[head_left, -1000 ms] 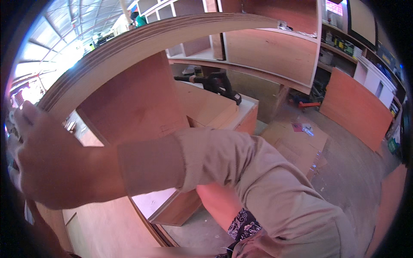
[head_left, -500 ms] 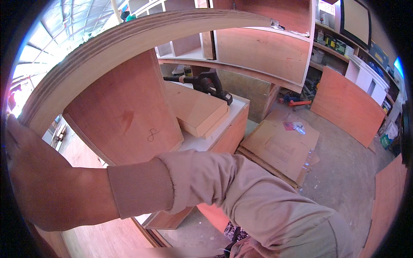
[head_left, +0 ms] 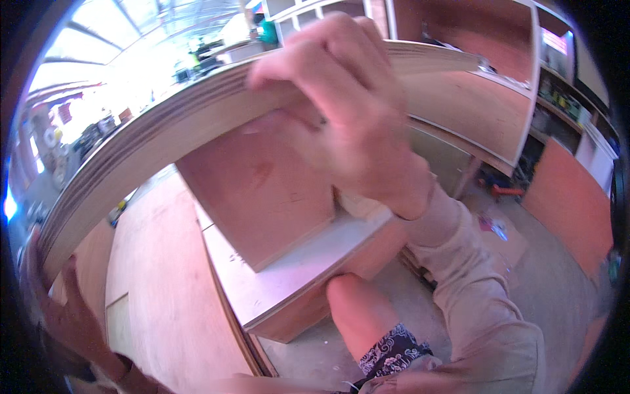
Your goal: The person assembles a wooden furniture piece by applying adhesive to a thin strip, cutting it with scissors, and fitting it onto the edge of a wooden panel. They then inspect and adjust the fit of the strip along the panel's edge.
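Plywood board (head_left: 154, 128) spans the view from lower left to upper right, above a reddish wooden box (head_left: 262, 194) that sits on a white-topped cabinet (head_left: 289, 272). Hands well apart. Left hand (head_left: 73, 315) has the board's lower-left end between thumb and fingers. Right hand (head_left: 367, 115) is at mid-board, fingers bent by the upper edge; blurred, can't tell if it's gripping. Bare knee (head_left: 351, 295) is against the cabinet's side.

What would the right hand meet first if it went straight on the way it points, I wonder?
The right hand would probably meet the layered wooden board first; it may be touching it, depth being unclear.
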